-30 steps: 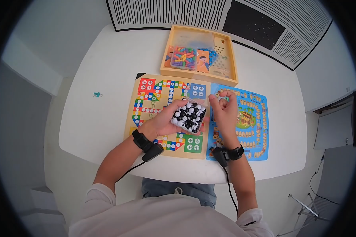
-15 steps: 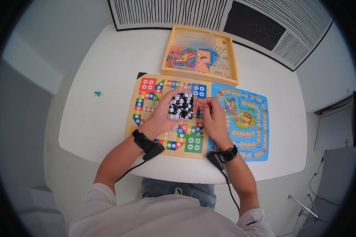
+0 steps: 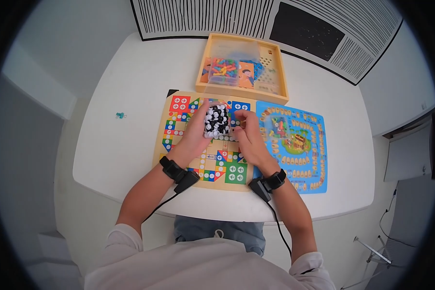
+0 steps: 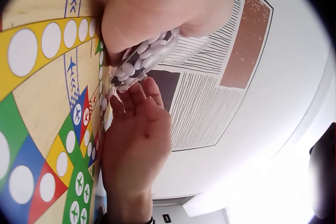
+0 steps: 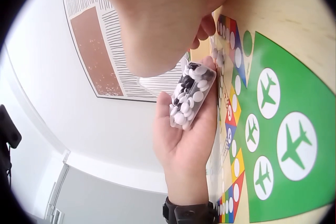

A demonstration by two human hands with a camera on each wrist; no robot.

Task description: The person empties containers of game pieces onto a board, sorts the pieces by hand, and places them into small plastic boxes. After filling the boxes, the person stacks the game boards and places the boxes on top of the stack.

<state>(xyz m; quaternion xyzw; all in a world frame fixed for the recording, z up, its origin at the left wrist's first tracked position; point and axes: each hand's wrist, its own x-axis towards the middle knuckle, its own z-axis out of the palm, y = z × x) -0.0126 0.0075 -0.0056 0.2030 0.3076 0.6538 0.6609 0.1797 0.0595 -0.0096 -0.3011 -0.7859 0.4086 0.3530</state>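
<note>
My left hand (image 3: 195,129) holds a small clear plastic box (image 3: 217,134) filled with black and white round pieces (image 3: 216,118), thumb along its left side. In the right wrist view the box (image 5: 193,109) lies tilted across the palm and fingers. A clear flap (image 4: 193,50) stands out from its far side in the left wrist view. Close by the box's right edge is my right hand (image 3: 251,141), fingers loosely bent and thumb apart from the index finger. Its palm faces the box in the left wrist view, with the fingertips right at the box's lower edge.
Beneath the hands lies a colourful ludo-style board (image 3: 181,159). To its right is a blue game board (image 3: 302,162) with a clear packet of coloured pieces (image 3: 279,126). A wooden tray (image 3: 284,92) holding a box of coloured pegs (image 3: 224,71) stands behind. A teal clip (image 3: 121,115) lies left.
The box has moved left and slightly up, and turned in the left hand. My right hand has come left from over the blue board to the box's side, uncovering the clear packet.
</note>
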